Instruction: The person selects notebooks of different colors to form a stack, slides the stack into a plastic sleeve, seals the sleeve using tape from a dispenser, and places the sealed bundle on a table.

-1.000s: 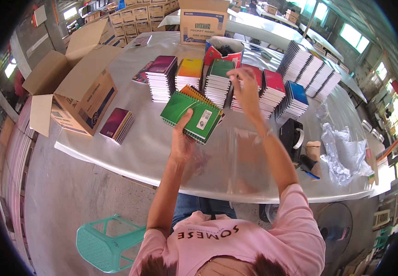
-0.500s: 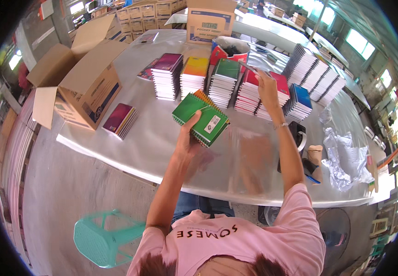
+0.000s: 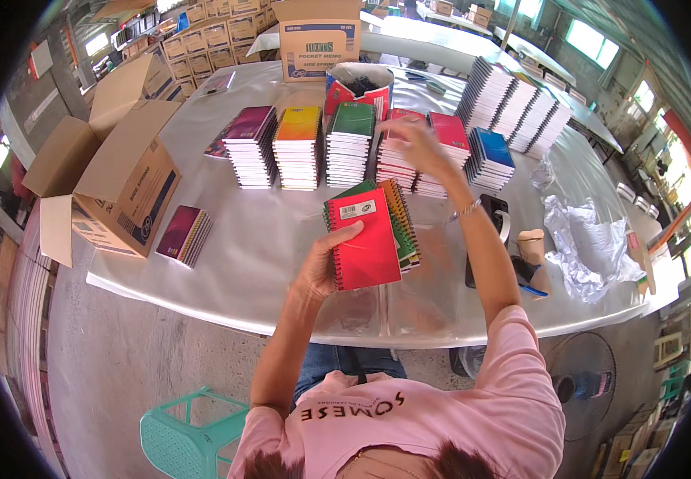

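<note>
My left hand [image 3: 323,262] grips a small fanned bundle of spiral notebooks above the near part of the table. A red notebook [image 3: 365,259] with a white label lies on top, my thumb across it. Green and orange-covered notebooks [image 3: 399,211] stick out from beneath. My right hand [image 3: 425,148], somewhat blurred, hovers over the red notebook stack [image 3: 397,164] with its fingers stretched out and nothing visible in them. Left of it stand a green stack [image 3: 351,144], a yellow stack [image 3: 298,148] and a purple stack [image 3: 251,148]. Another red stack [image 3: 449,140] and a blue stack [image 3: 490,156] are to the right.
An open carton [image 3: 126,191] stands at the left, near a small purple notebook pile [image 3: 184,235]. Behind the stacks are a bag [image 3: 359,84] and another carton [image 3: 320,48]. Tall notebook stacks [image 3: 513,108] and crumpled plastic [image 3: 589,247] occupy the right side. A green stool [image 3: 194,431] is below.
A red notebook now covers the green one atop the bundle in my left hand. My right hand no longer holds the notebook it had lifted. The whole view has shifted slightly.
</note>
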The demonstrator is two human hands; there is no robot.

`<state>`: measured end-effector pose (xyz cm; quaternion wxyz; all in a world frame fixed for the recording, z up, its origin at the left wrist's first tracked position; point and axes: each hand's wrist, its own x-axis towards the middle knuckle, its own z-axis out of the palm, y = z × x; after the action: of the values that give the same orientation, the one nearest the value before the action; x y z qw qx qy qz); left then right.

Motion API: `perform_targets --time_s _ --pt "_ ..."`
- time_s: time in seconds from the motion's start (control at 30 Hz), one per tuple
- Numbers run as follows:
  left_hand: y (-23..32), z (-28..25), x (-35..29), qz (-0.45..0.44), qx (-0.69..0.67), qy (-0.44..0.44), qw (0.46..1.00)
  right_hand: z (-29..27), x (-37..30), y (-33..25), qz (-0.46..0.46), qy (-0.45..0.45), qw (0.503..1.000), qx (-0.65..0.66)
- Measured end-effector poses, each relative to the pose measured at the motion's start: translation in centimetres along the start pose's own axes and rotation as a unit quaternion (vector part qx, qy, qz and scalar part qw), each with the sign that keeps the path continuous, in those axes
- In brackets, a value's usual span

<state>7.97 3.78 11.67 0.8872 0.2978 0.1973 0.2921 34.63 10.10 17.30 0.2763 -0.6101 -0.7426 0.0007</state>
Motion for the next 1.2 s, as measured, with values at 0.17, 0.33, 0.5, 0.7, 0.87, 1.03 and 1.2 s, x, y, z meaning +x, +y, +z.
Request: perform_targets --time_s 0.17,0.33,0.5,0.7,0.87,1.03,1.2 --pt "0.1 -0.2 0.0 -0.032 -0.044 -0.007 0.998 -1.0 -2.3 8.0 0.176 0.032 0.958 -0.226" --pt "-0.8 0.0 1.0 0.032 -0.056 0.021 0.998 -0.4 -4.8 11.7 0.059 0.11 0.979 -0.159" --pt "-1.4 -1.2 1.6 0.06 -0.052 0.043 0.996 -2.6 -5.5 7.0 0.058 0.234 0.963 -0.121" --pt "-2.3 -0.3 2.5 0.099 -0.03 0.018 0.994 -3.7 -7.0 4.3 0.062 0.265 0.939 0.21" --pt "-1.9 0.4 1.4 0.104 -0.06 0.018 0.993 -1.9 -8.1 -5.8 0.18 0.199 0.767 0.582" --pt "-2.1 0.3 1.8 0.138 -0.045 0.045 0.988 -0.9 -10.7 -8.8 0.157 0.075 0.903 0.394" --pt "-1.7 0.0 1.6 0.12 -0.038 0.072 0.989 -1.3 -11.3 -7.6 0.129 0.091 0.964 0.212"
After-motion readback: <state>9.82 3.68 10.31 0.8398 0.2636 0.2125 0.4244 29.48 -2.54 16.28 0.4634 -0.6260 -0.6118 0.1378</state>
